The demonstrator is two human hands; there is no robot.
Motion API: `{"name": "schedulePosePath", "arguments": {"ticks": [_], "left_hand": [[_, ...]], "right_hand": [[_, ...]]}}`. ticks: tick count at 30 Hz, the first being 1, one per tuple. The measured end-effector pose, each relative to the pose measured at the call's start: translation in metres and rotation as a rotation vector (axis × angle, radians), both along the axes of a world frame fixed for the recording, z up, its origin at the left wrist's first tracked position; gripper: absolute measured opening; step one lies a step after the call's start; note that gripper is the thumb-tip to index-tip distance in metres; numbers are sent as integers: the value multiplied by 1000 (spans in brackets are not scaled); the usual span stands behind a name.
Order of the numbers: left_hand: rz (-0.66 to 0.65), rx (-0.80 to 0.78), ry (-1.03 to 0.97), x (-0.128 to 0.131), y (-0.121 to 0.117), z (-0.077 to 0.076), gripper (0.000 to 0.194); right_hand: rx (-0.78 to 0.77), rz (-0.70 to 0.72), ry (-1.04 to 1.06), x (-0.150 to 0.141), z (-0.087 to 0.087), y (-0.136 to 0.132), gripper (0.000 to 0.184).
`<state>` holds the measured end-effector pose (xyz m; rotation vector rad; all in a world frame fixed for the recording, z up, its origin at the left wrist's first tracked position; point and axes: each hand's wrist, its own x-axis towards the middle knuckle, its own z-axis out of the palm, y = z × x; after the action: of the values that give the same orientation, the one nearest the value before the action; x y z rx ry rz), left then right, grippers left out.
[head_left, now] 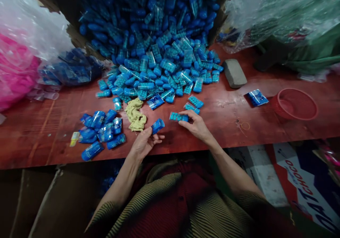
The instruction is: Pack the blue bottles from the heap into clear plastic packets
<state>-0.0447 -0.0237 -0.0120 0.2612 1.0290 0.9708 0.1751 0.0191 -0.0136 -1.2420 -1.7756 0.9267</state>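
Between the thumb and fingers of my left hand (145, 141) is a blue printed sleeve (158, 125), held just above the table's front part. My right hand (196, 124) pinches a clear container of turquoise balls (175, 116) by its blue end, with the clear end pointing left toward the sleeve. The two things are apart. Two more such containers (196, 101) lie just beyond my right fingers. A flat stack of blue sleeves (155, 101) rests ahead of my left hand, beside a crumpled yellow-green cloth (136, 114).
A large heap of ball-filled containers (159, 68) spills from a cardboard box. Several blue-wrapped containers (106, 130) lie at left near a small yellow piece (74, 139). At right are a grey block (234, 73), a blue packet (257, 98) and a red basket (294, 105).
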Motion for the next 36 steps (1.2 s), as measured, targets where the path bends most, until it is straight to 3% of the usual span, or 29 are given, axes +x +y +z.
{"name": "schedulePosePath", "arguments": {"ticks": [5,12,18,25,36], "left_hand": [[0,39,-1,1,-2,1,20],[-33,80,-3,1,-5,3,24],[-52,155,24,0,-4,2,23],[-32,158,46,2,-5,2,24],[-41,145,-14,4,-8,0,31]], "right_hand": [[-36,186,128,-1,25,-9,25],[-12,249,89,-2,32,-11,26],[98,215,-20,-4,37,-19,27],[203,45,6,-12,38,-28,28],[233,85,14,-15,29,-40,30]]}}
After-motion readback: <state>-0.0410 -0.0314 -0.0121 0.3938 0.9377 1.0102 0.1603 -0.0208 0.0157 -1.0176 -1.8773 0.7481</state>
